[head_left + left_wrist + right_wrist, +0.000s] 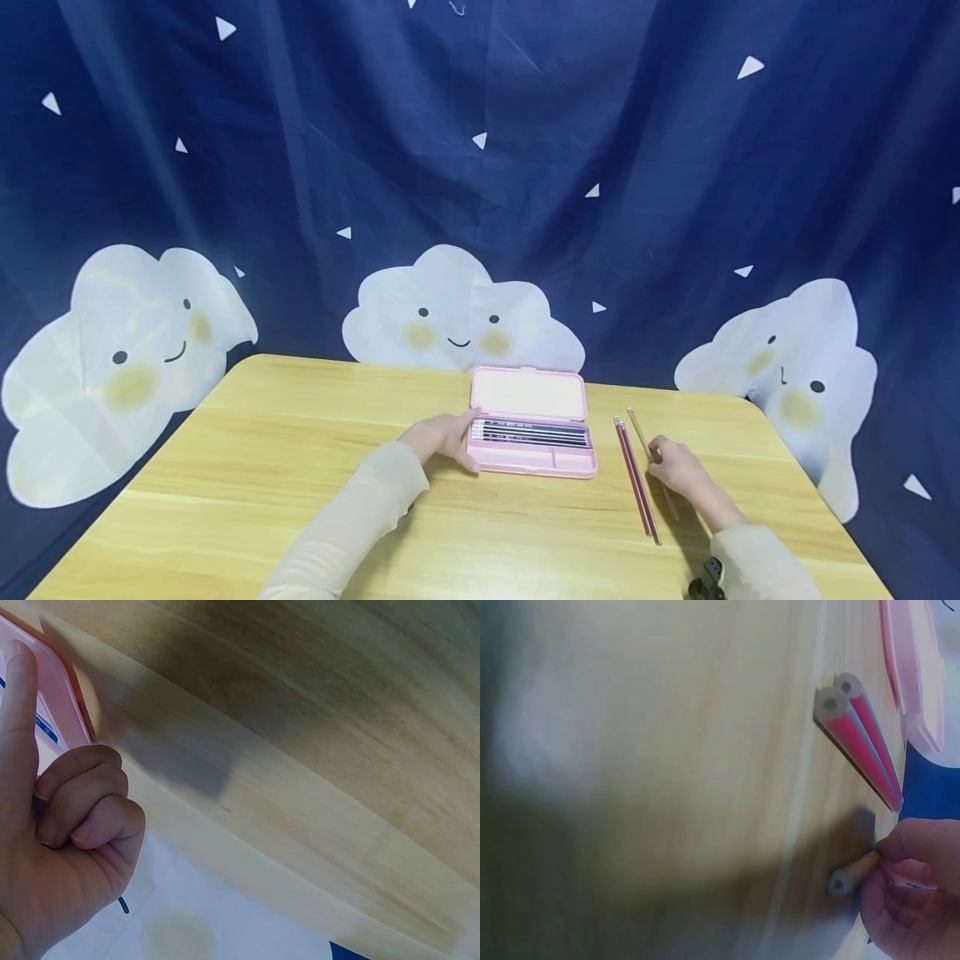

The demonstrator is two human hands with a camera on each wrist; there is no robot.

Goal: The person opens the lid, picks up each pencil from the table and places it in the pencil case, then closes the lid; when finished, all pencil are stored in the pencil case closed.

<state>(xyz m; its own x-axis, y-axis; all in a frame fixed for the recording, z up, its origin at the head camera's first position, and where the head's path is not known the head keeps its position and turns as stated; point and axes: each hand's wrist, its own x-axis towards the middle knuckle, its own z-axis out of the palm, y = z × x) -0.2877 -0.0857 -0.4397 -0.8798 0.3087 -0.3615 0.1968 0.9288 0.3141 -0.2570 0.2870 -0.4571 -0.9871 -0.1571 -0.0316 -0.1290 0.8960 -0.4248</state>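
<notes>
A pink pencil case (517, 460) lies with its lid (528, 393) raised at the back of the table. Several dark striped pencils (534, 434) fill its upper compartment. My left hand (446, 437) holds the case's left end, thumb at the near side. In the left wrist view the other fingers (90, 784) are curled beside it. To the right, my right hand (678, 468) pinches a yellow pencil (637, 429) between thumb and fingers. Its blunt unsharpened end shows in the right wrist view. Two red pencils (636, 483) lie side by side between the case and that hand.
The wooden table (247, 458) has rounded far corners. Behind it hangs a dark blue cloth (420, 100) printed with white clouds and triangles. The case's lower tray has a divider (554, 457) in it.
</notes>
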